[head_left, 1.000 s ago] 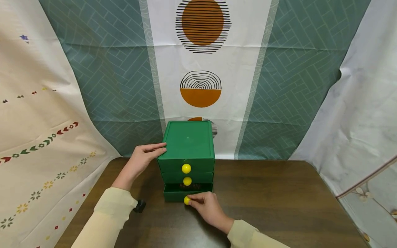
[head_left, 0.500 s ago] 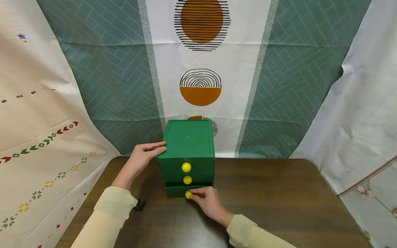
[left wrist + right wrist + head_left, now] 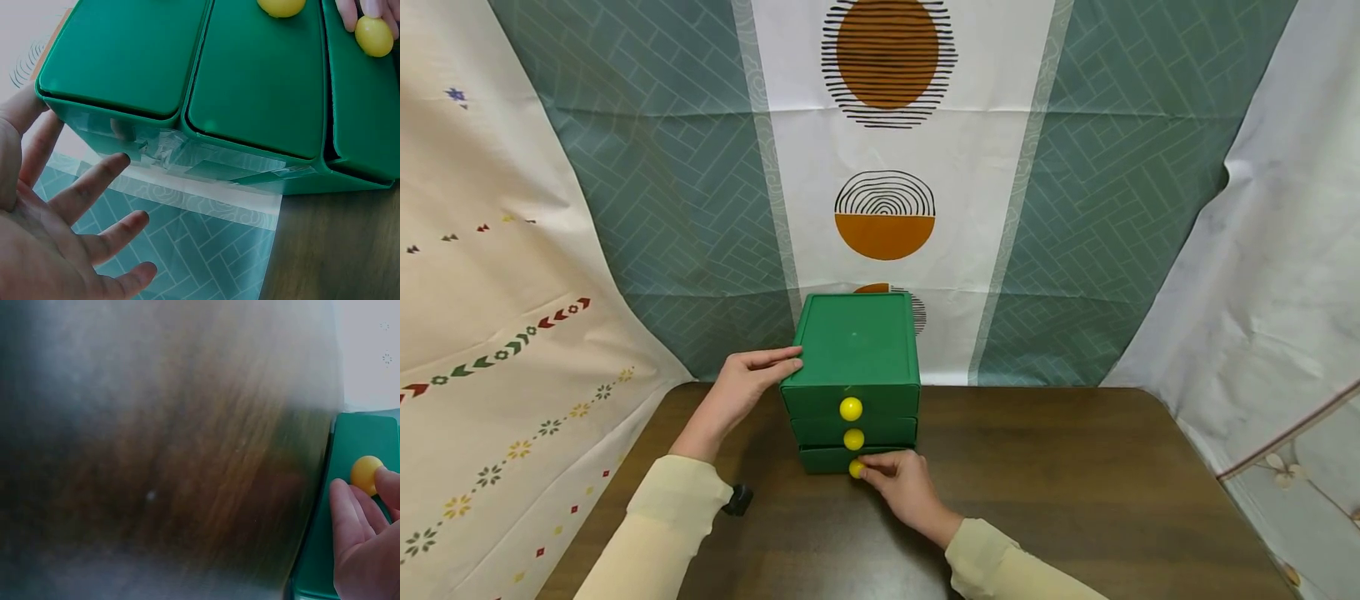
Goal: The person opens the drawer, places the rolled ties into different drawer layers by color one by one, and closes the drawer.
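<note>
A small green cabinet point(image 3: 859, 340) with three drawers, each with a round yellow knob, stands on the table. My left hand point(image 3: 739, 392) rests its fingertips on the cabinet's upper left edge; in the left wrist view its other fingers point(image 3: 100, 184) spread loosely beside the taped side wall. At the bottom drawer point(image 3: 822, 461), my right hand point(image 3: 910, 493) pinches the yellow knob point(image 3: 365, 472) between thumb and fingers. A narrow gap shows along that drawer's edge in the left wrist view. The top drawer point(image 3: 808, 402) and middle drawer point(image 3: 812, 431) sit flush.
The dark wooden table point(image 3: 1045, 483) stretches to both sides and in front of the cabinet. Patterned cloth point(image 3: 700, 208) hangs right behind it, with a cream cloth point(image 3: 490, 275) at the left and a pale one point(image 3: 1277, 275) at the right.
The bottom drawer has slid inward, from partly out with its dark inside showing to nearly flush. My right hand has moved in with its knob. The left hand has stayed in place.
</note>
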### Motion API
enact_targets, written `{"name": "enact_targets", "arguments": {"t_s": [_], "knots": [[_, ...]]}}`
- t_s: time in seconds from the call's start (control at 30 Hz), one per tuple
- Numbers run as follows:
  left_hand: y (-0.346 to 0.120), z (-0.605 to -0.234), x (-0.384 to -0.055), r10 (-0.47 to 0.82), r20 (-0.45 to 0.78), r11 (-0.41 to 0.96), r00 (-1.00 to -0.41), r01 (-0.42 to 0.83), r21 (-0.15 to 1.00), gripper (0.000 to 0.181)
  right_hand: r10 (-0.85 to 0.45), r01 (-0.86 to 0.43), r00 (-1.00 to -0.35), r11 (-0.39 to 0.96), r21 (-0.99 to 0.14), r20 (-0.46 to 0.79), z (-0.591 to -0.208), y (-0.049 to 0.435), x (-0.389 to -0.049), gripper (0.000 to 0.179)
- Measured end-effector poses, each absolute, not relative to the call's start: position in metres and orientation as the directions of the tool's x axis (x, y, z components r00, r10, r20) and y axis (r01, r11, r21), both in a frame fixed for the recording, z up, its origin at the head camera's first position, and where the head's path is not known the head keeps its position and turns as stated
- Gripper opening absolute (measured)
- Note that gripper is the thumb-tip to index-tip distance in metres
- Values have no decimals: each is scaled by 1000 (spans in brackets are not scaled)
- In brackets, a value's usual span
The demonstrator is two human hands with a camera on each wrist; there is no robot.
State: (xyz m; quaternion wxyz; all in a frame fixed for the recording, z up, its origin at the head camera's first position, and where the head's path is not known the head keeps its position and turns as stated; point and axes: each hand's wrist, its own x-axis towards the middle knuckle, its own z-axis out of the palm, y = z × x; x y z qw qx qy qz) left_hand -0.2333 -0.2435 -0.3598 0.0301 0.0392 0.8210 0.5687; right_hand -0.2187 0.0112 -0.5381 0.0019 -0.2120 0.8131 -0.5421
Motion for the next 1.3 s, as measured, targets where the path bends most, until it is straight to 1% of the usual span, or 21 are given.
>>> {"name": "enact_targets", "arguments": {"t_s": [0.13, 0.37, 0.6, 0.8, 1.3], "knots": [[-248, -368, -240, 96, 2, 351, -995, 35, 936, 45, -329, -345, -915, 331, -878, 235, -538, 10, -221, 19], [-253, -382, -248, 89, 14, 371, -996, 47, 928, 46, -323, -318, -922, 327, -890, 211, -536, 10, -221, 18], [-246, -366, -237, 100, -8, 347, -995, 27, 937, 45, -322, -319, -922, 318, -893, 214, -536, 10, -222, 18], [-242, -353, -231, 102, -9, 365, -995, 29, 931, 46, -311, -305, -928, 313, -900, 207, -534, 8, -223, 17], [-242, -355, -231, 104, -9, 358, -994, 29, 933, 46, -261, -270, -945, 287, -919, 196, -537, 3, -221, 17]]}}
